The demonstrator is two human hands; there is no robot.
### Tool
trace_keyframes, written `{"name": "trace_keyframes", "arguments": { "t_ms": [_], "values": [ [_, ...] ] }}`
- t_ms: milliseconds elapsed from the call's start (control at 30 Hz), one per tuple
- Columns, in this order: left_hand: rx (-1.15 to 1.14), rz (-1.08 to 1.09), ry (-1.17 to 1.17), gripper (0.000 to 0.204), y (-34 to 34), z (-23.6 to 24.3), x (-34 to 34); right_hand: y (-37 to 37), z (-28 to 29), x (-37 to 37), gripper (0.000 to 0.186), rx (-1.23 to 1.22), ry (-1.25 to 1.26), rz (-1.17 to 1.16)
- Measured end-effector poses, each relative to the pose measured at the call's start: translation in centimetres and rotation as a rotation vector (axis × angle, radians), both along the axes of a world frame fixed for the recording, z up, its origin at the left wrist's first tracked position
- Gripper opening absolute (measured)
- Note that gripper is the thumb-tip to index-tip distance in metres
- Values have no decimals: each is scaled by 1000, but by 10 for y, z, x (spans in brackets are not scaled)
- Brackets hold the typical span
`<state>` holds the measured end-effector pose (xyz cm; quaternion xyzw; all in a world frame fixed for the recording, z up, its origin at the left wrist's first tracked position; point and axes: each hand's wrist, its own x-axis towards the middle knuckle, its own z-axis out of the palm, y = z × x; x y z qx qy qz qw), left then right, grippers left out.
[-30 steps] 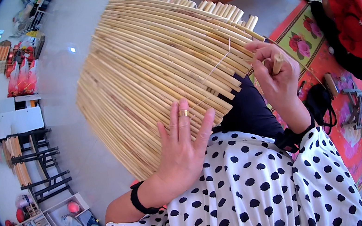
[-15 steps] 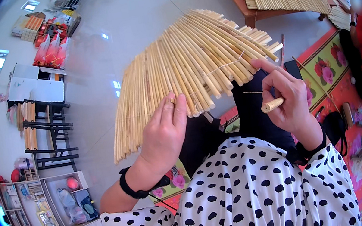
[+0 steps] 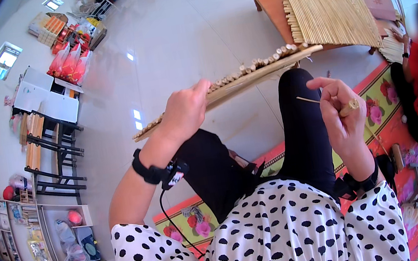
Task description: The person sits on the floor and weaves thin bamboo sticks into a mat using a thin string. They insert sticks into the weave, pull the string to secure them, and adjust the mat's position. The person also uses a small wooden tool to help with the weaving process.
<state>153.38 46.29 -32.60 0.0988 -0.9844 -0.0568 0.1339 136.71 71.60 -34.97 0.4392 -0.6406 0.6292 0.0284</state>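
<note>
Tan mat of slender round sticks (image 3: 246,83): nearly edge-on, at far side of black-trousered legs (image 3: 301,122) — probably light, stiff lengthwise, flexible crosswise; grip several sticks together. Left hand (image 3: 187,109): fingers closed on mat. Right hand (image 3: 340,103): fingers curled around pale round wooden handle (image 3: 350,108), index extended.

The tan stick mat (image 3: 247,77) slants nearly edge-on, rising rightward, a wooden rod (image 3: 349,108) apart, lower right.

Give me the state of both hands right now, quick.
Left hand: closed, holding the stick mat.
Right hand: closed, holding a short wooden handle.
</note>
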Motion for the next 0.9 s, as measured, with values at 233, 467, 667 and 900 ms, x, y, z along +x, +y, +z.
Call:
{"name": "trace_keyframes", "arguments": {
  "t_ms": [233, 467, 667, 900],
  "values": [
    [136, 178, 134, 29, -51, -3, -41, 6, 7, 0, 4, 26, -25, 41],
    [240, 443, 277, 35, -56, -24, -46, -9, 5, 6, 4, 19, -79, 145],
    [337, 524, 226, 37, -4, -56, -36, -27, 1, 11, 4, -9, -75, 210],
    [423, 564, 225, 31, 35, -48, -26, -41, 9, 9, 6, 33, -137, 266]
  ]
}}
